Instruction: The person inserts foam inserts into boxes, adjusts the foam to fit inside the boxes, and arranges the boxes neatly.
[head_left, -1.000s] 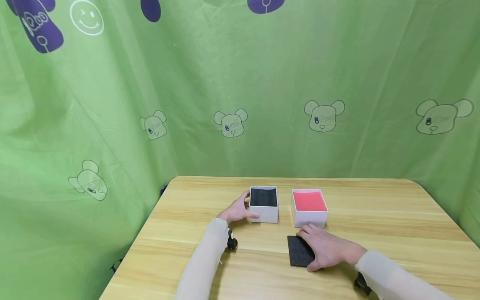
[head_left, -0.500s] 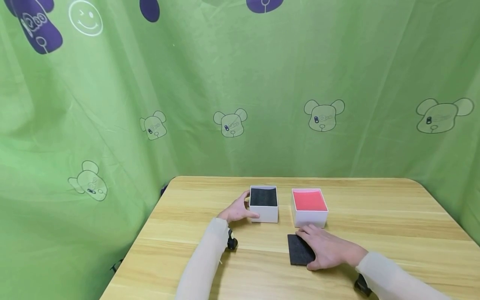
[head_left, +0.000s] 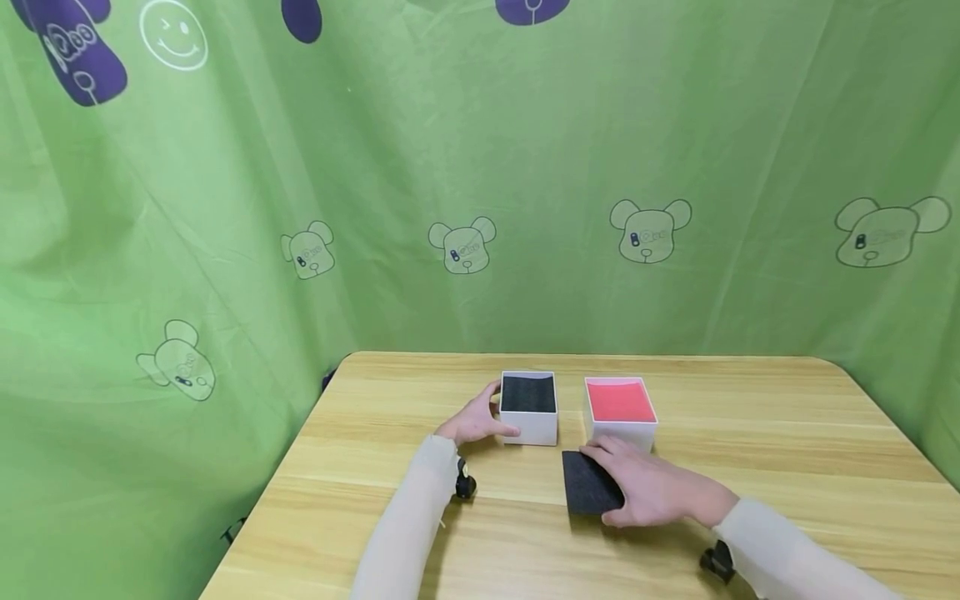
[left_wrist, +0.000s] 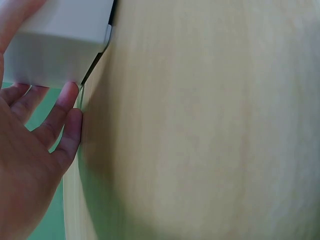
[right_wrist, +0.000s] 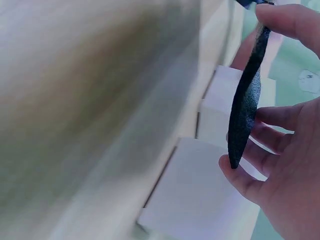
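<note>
In the head view my left hand holds a white box from its left side, thumb along the front. Inside that box lies a black sheet. The left wrist view shows fingertips touching the box's edge. My right hand grips a thin black square pad by opposite edges, just in front of a second white box with a red sheet inside. In the right wrist view the pad is seen edge-on between thumb and fingers, above the table and slightly bowed.
Both boxes stand side by side on a wooden table, a narrow gap between them. Behind the table hangs a green curtain printed with bear heads. Black wrist cameras sit under both sleeves.
My right hand has lifted the black pad off the table and carried it slightly left and away from me. The left hand and both boxes stay in place.
</note>
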